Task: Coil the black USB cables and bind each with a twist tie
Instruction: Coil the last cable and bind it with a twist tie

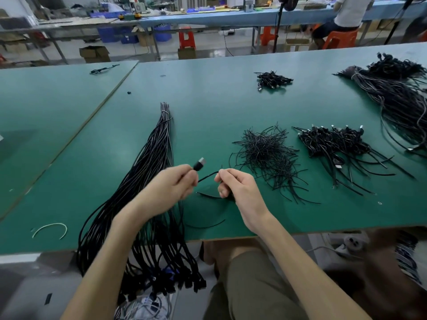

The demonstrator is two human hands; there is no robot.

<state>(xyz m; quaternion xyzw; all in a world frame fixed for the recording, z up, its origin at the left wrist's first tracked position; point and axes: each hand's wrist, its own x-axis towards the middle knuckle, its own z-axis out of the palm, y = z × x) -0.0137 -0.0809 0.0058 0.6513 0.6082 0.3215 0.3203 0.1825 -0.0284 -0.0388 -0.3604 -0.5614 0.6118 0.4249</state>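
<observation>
Black and thin, the USB cable (pixel 207 176) runs between both hands, just above the green table (pixel 208 105). The left hand (pixel 172 184) curls its fingers round the plug end. The right hand (pixel 235 189) pinches the cable in its fingers, near the heap of black wire twist ties (pixel 265 151).

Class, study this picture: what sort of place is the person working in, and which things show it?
Probably a cable-assembly workshop or small factory: a long green workbench, a bundle of black USB cables hanging over its edge, a heap of twist ties, and further benches with orange stools behind.
</observation>
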